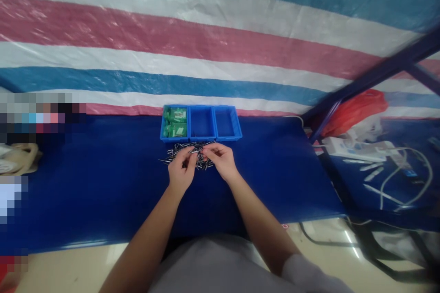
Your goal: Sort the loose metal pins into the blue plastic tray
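- Head view: left hand (pixel 178 173) — fingers curled at the heap's edge, grip unclear.
- Slim metallic pieces (pixel 207 164), heaped on the table (pixel 103 178) before blue bins (pixel 228 138): probably light, stiff, slippery; best pinched mid-length.
- Right hand (pixel 223 160) — thumb and forefinger close together; can't tell if clamped on a piece.

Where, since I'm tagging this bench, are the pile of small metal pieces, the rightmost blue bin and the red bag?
Pile of small metal pieces (pixel 203 163): head view, on its near part.
Rightmost blue bin (pixel 228 138): head view, on its near wall.
Red bag (pixel 354 110): head view, about its middle.
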`<state>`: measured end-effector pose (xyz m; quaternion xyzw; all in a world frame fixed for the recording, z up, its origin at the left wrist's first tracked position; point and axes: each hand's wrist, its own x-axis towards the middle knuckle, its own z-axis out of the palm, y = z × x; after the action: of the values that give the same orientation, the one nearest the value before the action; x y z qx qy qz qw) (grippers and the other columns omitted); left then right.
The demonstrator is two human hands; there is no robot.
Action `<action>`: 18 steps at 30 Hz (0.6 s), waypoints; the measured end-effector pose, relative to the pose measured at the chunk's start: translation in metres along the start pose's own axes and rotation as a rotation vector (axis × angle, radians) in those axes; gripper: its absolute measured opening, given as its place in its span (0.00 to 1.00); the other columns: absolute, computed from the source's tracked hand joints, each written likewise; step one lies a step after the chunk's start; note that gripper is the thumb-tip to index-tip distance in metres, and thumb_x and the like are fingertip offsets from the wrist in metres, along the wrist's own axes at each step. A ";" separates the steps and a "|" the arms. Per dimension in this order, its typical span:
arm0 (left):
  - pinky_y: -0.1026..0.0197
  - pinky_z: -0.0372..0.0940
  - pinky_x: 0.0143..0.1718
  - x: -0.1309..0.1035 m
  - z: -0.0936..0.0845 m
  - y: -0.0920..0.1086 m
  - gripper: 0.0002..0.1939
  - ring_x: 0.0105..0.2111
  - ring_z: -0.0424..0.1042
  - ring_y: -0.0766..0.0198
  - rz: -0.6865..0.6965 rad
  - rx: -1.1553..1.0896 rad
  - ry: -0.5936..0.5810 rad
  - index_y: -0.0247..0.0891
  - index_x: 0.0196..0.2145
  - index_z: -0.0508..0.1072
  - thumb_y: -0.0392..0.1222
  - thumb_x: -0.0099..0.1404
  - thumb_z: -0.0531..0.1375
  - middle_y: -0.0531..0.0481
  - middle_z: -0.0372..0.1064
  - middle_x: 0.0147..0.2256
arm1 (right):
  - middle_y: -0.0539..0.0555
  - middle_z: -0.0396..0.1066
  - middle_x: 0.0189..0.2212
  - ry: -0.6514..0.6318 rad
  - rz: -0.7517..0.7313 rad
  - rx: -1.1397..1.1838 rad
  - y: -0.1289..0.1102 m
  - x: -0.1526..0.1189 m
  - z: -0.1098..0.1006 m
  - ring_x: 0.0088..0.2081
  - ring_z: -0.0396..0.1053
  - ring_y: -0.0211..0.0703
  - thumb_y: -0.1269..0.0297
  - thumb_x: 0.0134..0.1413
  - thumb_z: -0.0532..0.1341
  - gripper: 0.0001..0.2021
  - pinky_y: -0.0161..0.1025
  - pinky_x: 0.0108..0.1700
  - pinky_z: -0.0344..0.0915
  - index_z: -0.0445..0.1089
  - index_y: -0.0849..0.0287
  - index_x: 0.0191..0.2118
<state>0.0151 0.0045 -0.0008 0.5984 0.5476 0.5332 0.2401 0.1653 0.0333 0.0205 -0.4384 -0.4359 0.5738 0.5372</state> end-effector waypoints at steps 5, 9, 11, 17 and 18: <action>0.66 0.71 0.31 0.001 0.000 0.000 0.11 0.25 0.75 0.70 0.016 0.004 0.010 0.40 0.44 0.74 0.47 0.68 0.58 0.52 0.76 0.32 | 0.50 0.76 0.24 -0.013 -0.039 -0.032 0.001 0.000 0.000 0.24 0.72 0.38 0.54 0.43 0.73 0.13 0.38 0.30 0.73 0.78 0.56 0.32; 0.67 0.69 0.31 0.002 -0.002 0.001 0.10 0.25 0.75 0.70 0.022 0.081 0.009 0.39 0.40 0.74 0.46 0.68 0.58 0.54 0.75 0.28 | 0.52 0.77 0.27 -0.025 -0.117 -0.161 -0.001 -0.004 0.002 0.26 0.73 0.39 0.56 0.47 0.71 0.11 0.37 0.30 0.71 0.78 0.57 0.34; 0.67 0.68 0.32 0.002 -0.003 0.001 0.10 0.25 0.75 0.69 0.028 0.110 0.015 0.38 0.38 0.74 0.46 0.68 0.58 0.54 0.74 0.26 | 0.53 0.78 0.30 -0.034 -0.180 -0.236 -0.003 -0.006 0.003 0.28 0.73 0.39 0.58 0.49 0.70 0.09 0.37 0.32 0.71 0.78 0.57 0.34; 0.67 0.68 0.33 0.000 -0.003 -0.001 0.09 0.26 0.74 0.70 0.056 0.045 -0.009 0.40 0.42 0.75 0.44 0.67 0.59 0.53 0.76 0.31 | 0.52 0.79 0.30 -0.085 -0.157 -0.210 -0.003 -0.009 0.006 0.31 0.76 0.42 0.58 0.51 0.69 0.08 0.39 0.36 0.73 0.77 0.56 0.36; 0.67 0.68 0.32 0.000 -0.003 0.000 0.09 0.26 0.74 0.70 0.073 0.041 -0.026 0.40 0.43 0.75 0.43 0.66 0.59 0.53 0.76 0.31 | 0.52 0.79 0.30 -0.093 -0.140 -0.181 -0.003 -0.009 0.006 0.32 0.77 0.42 0.58 0.52 0.68 0.09 0.39 0.37 0.73 0.76 0.56 0.36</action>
<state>0.0122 0.0038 0.0000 0.6299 0.5329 0.5224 0.2154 0.1601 0.0245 0.0249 -0.4266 -0.5397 0.5129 0.5134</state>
